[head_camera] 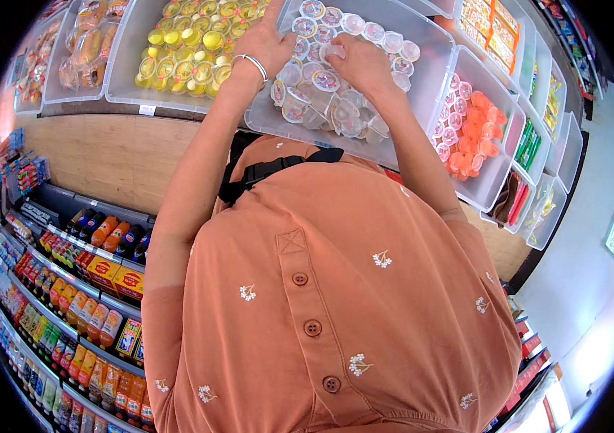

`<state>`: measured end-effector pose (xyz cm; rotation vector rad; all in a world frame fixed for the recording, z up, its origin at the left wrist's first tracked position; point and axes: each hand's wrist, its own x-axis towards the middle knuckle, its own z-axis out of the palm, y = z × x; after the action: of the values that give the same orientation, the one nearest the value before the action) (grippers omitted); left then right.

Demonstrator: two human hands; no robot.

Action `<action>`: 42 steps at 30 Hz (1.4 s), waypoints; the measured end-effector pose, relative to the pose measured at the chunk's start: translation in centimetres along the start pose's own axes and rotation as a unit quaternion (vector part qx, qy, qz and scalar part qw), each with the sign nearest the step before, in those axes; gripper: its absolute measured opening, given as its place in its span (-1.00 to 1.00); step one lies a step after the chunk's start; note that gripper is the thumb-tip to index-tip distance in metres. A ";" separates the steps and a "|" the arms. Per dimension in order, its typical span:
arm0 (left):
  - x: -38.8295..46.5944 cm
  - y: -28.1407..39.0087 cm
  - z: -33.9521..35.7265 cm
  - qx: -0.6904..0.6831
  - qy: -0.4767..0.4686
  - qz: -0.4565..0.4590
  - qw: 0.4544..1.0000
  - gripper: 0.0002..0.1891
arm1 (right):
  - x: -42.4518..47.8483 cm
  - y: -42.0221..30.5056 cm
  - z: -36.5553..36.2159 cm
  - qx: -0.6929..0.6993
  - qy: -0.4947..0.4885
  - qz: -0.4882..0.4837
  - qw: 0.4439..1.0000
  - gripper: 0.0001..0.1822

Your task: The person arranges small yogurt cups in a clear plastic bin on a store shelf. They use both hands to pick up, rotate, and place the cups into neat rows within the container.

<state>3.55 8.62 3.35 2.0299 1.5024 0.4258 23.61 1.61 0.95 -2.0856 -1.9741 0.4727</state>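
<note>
My right hand (358,62) holds a small clear jelly cup (333,51) between thumb and fingers, over the clear plastic bin (431,70) in front of me. In that bin, sealed cups with printed lids (326,81) stand in rows at the far side, while others lie in a loose heap (347,116) nearer to me. My left hand (264,46), with a silvery bangle at the wrist, is at the bin's left wall, its index finger stretched forward and its thumb apart. It holds nothing that I can see. To its left, yellow jelly cups (190,70) fill another bin.
Bins of packaged bread (88,48) stand at the far left. On the right are a bin of orange and pink cups (469,127), orange-and-white packets (490,32) and smaller bins. Shelves of bottled drinks (90,319) run along the lower left, beside a wooden panel (112,157).
</note>
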 end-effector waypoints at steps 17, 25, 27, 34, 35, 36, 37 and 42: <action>0.0 0.6 -0.4 0.038 -0.032 -0.047 0.998 -0.13 | 7.2 -0.1 1.8 -0.133 0.140 0.016 0.981 -0.75; 0.2 -0.1 0.1 0.021 -0.014 -0.020 0.999 -0.12 | 5.6 0.0 0.2 -0.062 0.161 -0.016 0.985 -0.68; 0.1 0.1 -0.1 0.015 -0.025 -0.025 0.999 -0.11 | 4.3 0.4 -1.6 -0.047 0.180 -0.024 0.982 -0.63; 0.3 -0.8 0.5 -0.044 0.000 0.024 0.999 -0.09 | -0.1 -1.4 -3.6 0.080 -0.179 -0.020 0.980 -0.55; 0.2 -0.4 0.1 -0.034 -0.014 0.007 0.999 -0.10 | -0.5 -1.8 -3.0 0.048 -0.176 -0.024 0.983 -0.53; 0.2 0.0 -0.3 -0.025 -0.027 -0.011 0.999 -0.10 | -1.0 -2.5 -2.5 0.016 -0.173 -0.029 0.984 -0.50; 0.2 -0.3 0.0 -0.032 -0.016 0.001 0.999 -0.10 | -1.4 -3.0 -2.1 -0.016 -0.170 -0.033 0.985 -0.48; 0.1 -0.3 -0.1 -0.049 -0.017 -0.005 0.999 -0.12 | -1.6 -3.9 -2.4 0.022 -0.205 -0.003 0.979 -0.42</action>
<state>3.33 8.80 3.21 1.9432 1.4424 0.4493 20.83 0.35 4.78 -2.0823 -2.1542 1.0047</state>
